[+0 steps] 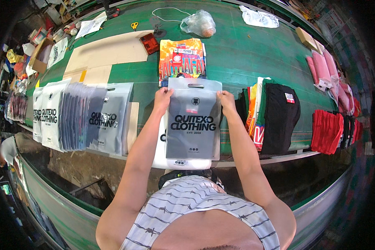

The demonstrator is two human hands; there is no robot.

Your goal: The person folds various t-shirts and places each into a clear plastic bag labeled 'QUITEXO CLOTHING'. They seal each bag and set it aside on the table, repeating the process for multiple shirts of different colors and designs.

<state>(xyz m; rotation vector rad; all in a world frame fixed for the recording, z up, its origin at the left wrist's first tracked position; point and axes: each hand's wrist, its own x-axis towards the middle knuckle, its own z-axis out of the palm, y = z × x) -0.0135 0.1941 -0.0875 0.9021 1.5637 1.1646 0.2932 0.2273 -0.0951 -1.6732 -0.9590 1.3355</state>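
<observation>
A frosted plastic clothing bag (193, 143) with a dark folded garment inside lies in front of me at the table's near edge. My left hand (164, 99) pinches its upper left corner, and my right hand (226, 102) pinches the upper right one. Beneath it shows part of a white printed bag (159, 157). Just beyond the bag sits a stack of folded multicoloured shirts (182, 58). To the right of my right hand stands a row of folded garments, with a black one (281, 118) on the near side.
Several filled clothing bags (77, 121) lean in a row at left. Red folded garments (327, 131) and pink bundles (321, 68) are at right. Across the green table (241, 50) lie cardboard (106, 54), yellow scissors (134, 26), a red box (149, 43) and a clear plastic bag (198, 23).
</observation>
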